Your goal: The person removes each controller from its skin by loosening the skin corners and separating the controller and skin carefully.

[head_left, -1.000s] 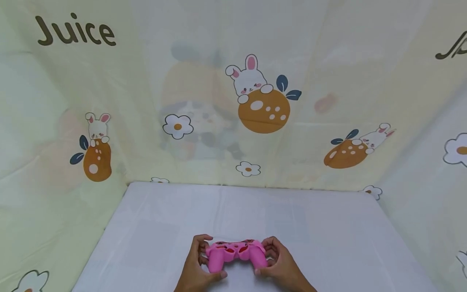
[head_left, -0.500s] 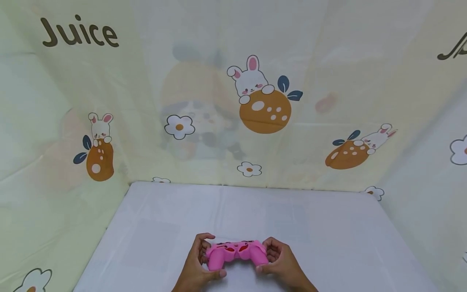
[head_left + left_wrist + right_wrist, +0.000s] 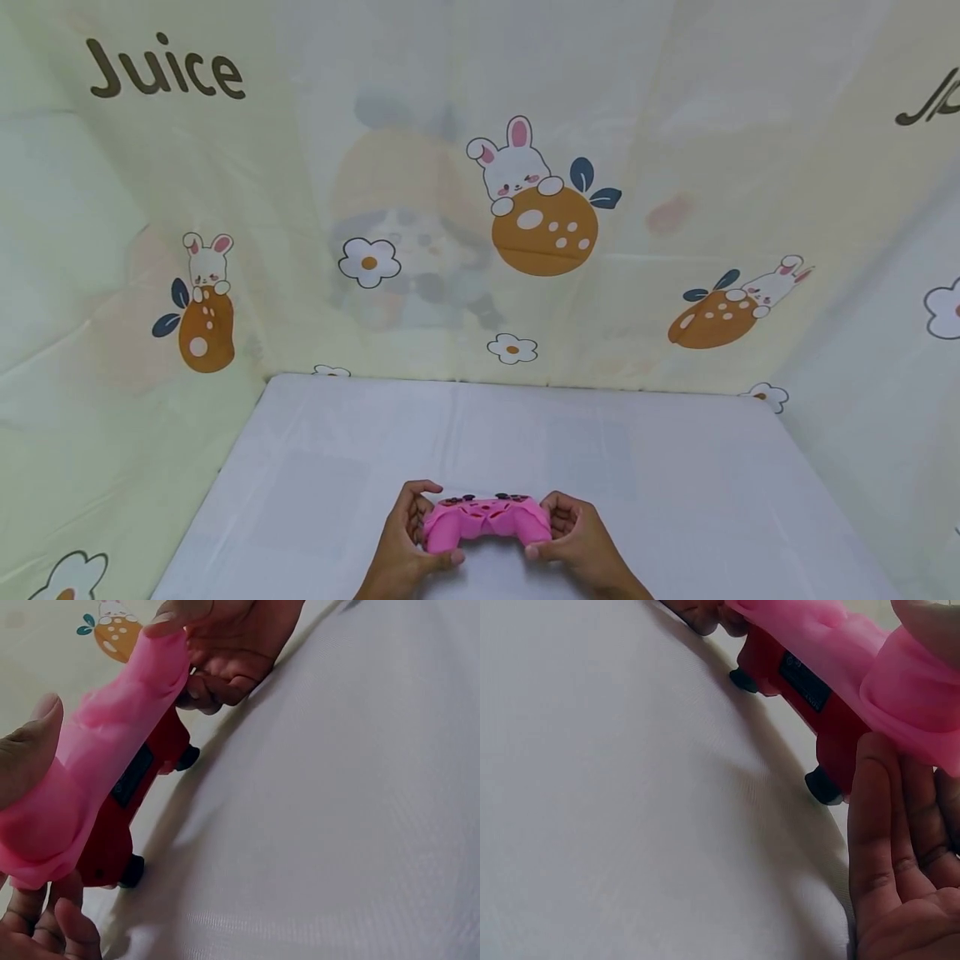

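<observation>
A red game controller with a pink rubber sleeve lies between my two hands, low in the head view. My left hand pinches the sleeve at the left handle, thumb on the near end and fingers beneath. At the right handle my right hand pinches likewise, its fingers stretched out under the sleeve in the right wrist view. The wrist views show the red body jutting out of the sleeve, with a dark label and dark knobs close to the tabletop. The handles are covered by the sleeve.
A white-covered table lies beneath the hands. Around it hang pale cloth walls printed with rabbits, oranges and flowers, at the back and both sides.
The controller has tilted: less red shows through the sleeve's openings, and dark knobs now stand out along its far edge. Both hands keep their hold in nearly the same place.
</observation>
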A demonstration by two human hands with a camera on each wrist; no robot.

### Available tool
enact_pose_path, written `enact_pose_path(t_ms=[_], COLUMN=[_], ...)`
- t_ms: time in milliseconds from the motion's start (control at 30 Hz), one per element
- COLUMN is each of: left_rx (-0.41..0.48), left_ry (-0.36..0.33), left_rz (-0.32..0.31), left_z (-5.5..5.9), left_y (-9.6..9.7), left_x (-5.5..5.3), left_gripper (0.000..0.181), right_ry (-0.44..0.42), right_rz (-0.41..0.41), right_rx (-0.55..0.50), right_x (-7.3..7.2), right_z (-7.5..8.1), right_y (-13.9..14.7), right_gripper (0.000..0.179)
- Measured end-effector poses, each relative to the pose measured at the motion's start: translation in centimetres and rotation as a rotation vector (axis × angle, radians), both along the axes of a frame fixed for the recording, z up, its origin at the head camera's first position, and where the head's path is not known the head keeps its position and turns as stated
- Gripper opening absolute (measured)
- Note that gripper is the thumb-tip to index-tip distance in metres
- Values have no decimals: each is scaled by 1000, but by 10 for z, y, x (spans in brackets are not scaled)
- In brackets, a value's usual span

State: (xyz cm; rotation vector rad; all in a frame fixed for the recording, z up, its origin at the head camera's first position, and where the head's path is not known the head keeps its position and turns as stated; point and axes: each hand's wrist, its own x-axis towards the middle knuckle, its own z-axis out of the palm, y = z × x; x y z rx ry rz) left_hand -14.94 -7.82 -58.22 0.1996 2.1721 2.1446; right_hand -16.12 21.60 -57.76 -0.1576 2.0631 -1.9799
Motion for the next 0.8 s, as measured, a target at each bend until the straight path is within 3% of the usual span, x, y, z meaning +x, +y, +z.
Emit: enact_pose_path(t_ms=[333, 500, 800], left_rx=[13, 52, 50], left_ry=[-22, -37, -32], left_rz=[24, 32, 98], left_z=[1, -1, 0], left_y=[1, 3, 6], left_x=[-1, -2, -5], left_gripper=[79, 85, 86], right_ry=[-5, -16, -60], right_rz=[11, -6, -125], right_rx=[-15, 0, 30], right_x=[1, 1, 1], right_z=[-1, 0, 6], right_y=[-1, -2, -6], right_gripper=[43, 43, 46])
